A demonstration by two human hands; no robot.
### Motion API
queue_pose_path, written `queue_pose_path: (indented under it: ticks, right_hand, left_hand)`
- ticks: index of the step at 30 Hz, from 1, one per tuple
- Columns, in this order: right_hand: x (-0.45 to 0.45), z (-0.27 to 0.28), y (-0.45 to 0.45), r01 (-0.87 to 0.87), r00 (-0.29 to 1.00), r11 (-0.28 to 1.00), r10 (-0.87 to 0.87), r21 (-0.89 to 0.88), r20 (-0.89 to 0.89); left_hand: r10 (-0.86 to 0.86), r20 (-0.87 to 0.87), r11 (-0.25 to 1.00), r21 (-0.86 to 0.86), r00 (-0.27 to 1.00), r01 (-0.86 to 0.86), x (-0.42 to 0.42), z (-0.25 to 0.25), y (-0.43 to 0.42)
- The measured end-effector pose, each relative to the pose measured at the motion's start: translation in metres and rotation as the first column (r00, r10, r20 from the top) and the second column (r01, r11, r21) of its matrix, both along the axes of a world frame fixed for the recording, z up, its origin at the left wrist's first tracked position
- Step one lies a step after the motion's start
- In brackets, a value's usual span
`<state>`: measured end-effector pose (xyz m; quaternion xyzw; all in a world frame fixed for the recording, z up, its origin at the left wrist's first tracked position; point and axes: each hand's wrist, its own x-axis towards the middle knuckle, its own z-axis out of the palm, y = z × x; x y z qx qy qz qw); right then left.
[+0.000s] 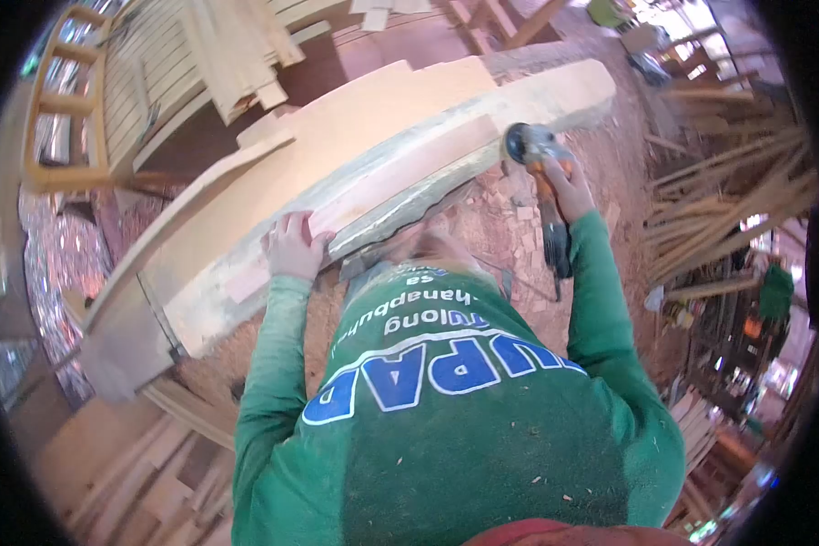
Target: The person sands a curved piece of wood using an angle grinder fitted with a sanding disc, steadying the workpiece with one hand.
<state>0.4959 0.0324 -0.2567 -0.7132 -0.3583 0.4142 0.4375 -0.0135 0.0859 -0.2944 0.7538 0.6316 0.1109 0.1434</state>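
My right hand (569, 185) is closed round an angle grinder (553, 223) with an orange and dark body. Its round dark disc (517, 143) is beside the right end of a pale wooden board (409, 177); whether they touch, I cannot tell. My left hand (296, 247) lies on the board farther left, fingers stretched over the wood and thumb apart. Under the board is a long, wide wooden slab (569, 91) with greyish patches and an uneven near edge. Part of the board is hidden under my left hand.
A clamp-like bar (161, 314) crosses the slab's left end. Stacked planks (232, 55) and a ladder-like wooden frame (68, 105) stand at the back left. Wood chips (523, 241) litter the ground. Long sticks (728, 196) are piled at right, and more lumber (146, 473) lies lower left.
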Motion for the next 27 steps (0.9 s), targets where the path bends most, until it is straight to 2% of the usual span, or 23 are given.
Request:
queue_pose_path:
  ticks: [1, 2, 4, 6, 8, 9, 11, 12, 13, 14, 16, 19, 20, 23, 24, 27]
  right_hand:
    - [-0.018, 0.024, -0.012, 0.070, 0.990, 0.997, -0.073, -0.033, -0.121]
    - [-0.027, 0.031, -0.021, 0.100, 0.985, 0.995, -0.099, 0.000, -0.138]
    - [-0.036, 0.040, -0.036, 0.182, 0.970, 0.981, -0.169, 0.062, -0.177]
    - [-0.041, 0.049, -0.042, 0.151, 0.958, 0.987, -0.133, 0.054, -0.254]
    - [-0.045, 0.066, -0.041, 0.092, 0.952, 0.995, -0.074, 0.046, -0.296]
    - [-0.050, 0.073, -0.037, 0.027, 0.969, 0.997, -0.008, 0.071, -0.246]
    - [-0.060, 0.079, -0.024, -0.106, 0.983, 0.988, 0.122, 0.112, -0.139]
    - [-0.068, 0.076, -0.020, -0.069, 0.989, 0.995, 0.077, 0.067, -0.129]
    - [-0.069, 0.064, -0.015, -0.113, 0.987, 0.992, 0.119, 0.055, -0.110]
    - [-0.068, 0.045, -0.009, -0.157, 0.983, 0.987, 0.160, 0.042, -0.092]
    - [-0.084, 0.041, -0.002, -0.226, 0.972, 0.973, 0.222, -0.044, -0.080]
    - [-0.093, 0.020, 0.012, -0.334, 0.942, 0.941, 0.331, -0.060, -0.049]
    - [-0.096, 0.015, 0.015, -0.341, 0.940, 0.939, 0.339, -0.049, -0.042]
    - [-0.116, 0.022, 0.025, -0.365, 0.930, 0.925, 0.367, -0.103, 0.009]
    - [-0.120, 0.022, 0.028, -0.392, 0.917, 0.913, 0.397, -0.116, 0.031]
    - [-0.138, 0.027, 0.036, -0.469, 0.869, 0.871, 0.485, -0.143, 0.103]
  left_hand:
    - [0.044, 0.041, 0.993, -0.109, 0.998, -0.040, 0.004, 0.010, 0.003]
    - [0.089, 0.082, 0.974, -0.215, 0.993, -0.070, 0.007, 0.017, 0.003]
    - [0.086, 0.097, 0.992, -0.104, 0.992, -0.076, 0.011, 0.020, -0.007]
    - [0.087, 0.048, 0.995, -0.048, 0.995, -0.084, 0.013, 0.021, -0.011]
    - [0.015, 0.106, 0.995, 0.097, 0.994, -0.026, 0.018, 0.015, -0.012]
    - [-0.024, 0.135, 0.986, 0.170, 0.991, 0.000, 0.022, 0.010, -0.014]
    - [-0.061, 0.083, 0.988, 0.148, 0.995, 0.048, 0.028, 0.003, -0.019]
    - [-0.076, 0.056, 0.985, 0.157, 0.996, 0.067, 0.028, -0.003, -0.024]
    - [-0.094, 0.026, 0.982, 0.169, 0.995, 0.088, 0.028, -0.006, -0.026]
    - [-0.062, 0.029, 0.988, 0.142, 0.998, 0.057, 0.025, -0.008, -0.026]
    - [0.010, 0.030, 0.997, 0.078, 0.999, -0.012, 0.011, -0.009, -0.033]
    - [0.072, 0.072, 0.986, 0.143, 0.995, -0.081, -0.019, -0.022, -0.047]
    - [0.085, 0.062, 0.989, 0.112, 0.994, -0.092, -0.035, -0.025, -0.054]
    - [0.226, -0.105, 0.965, 0.159, 0.968, -0.208, -0.071, -0.037, -0.077]
    - [0.256, -0.161, 0.964, 0.119, 0.953, -0.239, -0.083, -0.038, -0.084]
    - [0.370, -0.168, 0.925, 0.155, 0.914, -0.347, -0.104, -0.046, -0.093]
